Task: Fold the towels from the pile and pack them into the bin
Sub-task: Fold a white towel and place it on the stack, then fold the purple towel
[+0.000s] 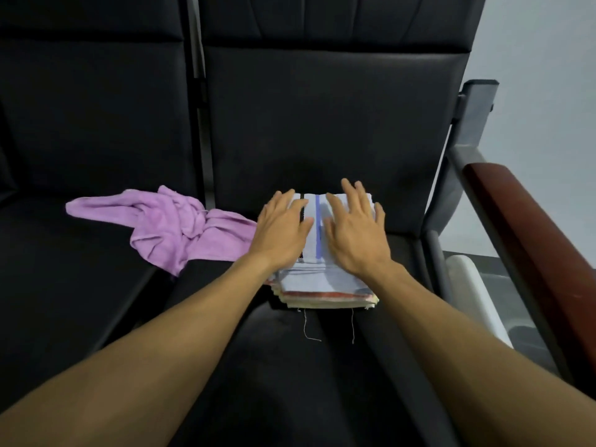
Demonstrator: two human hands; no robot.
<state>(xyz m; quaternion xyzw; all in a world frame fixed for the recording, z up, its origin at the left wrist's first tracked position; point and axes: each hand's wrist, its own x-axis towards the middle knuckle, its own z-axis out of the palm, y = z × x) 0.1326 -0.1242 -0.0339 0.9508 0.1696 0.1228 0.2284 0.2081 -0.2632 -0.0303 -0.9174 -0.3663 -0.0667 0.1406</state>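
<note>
A stack of folded towels (317, 279) lies on the black seat in front of me; the top one is pale blue with a dark stripe and a blue stripe. My left hand (282, 229) rests flat on its left half with straight fingers. My right hand (356, 229) lies flat on the right half, fingers spread. Beneath the top towel show cream and red-edged layers, with loose threads hanging off the near edge. A crumpled purple towel (171, 222) lies to the left, across the gap between two seats.
Black padded seats (322, 124) with tall backrests fill the view. A grey metal frame with a reddish-brown armrest (529, 227) stands at the right. Below it is part of a white container (474, 285). A pale wall is at the far right.
</note>
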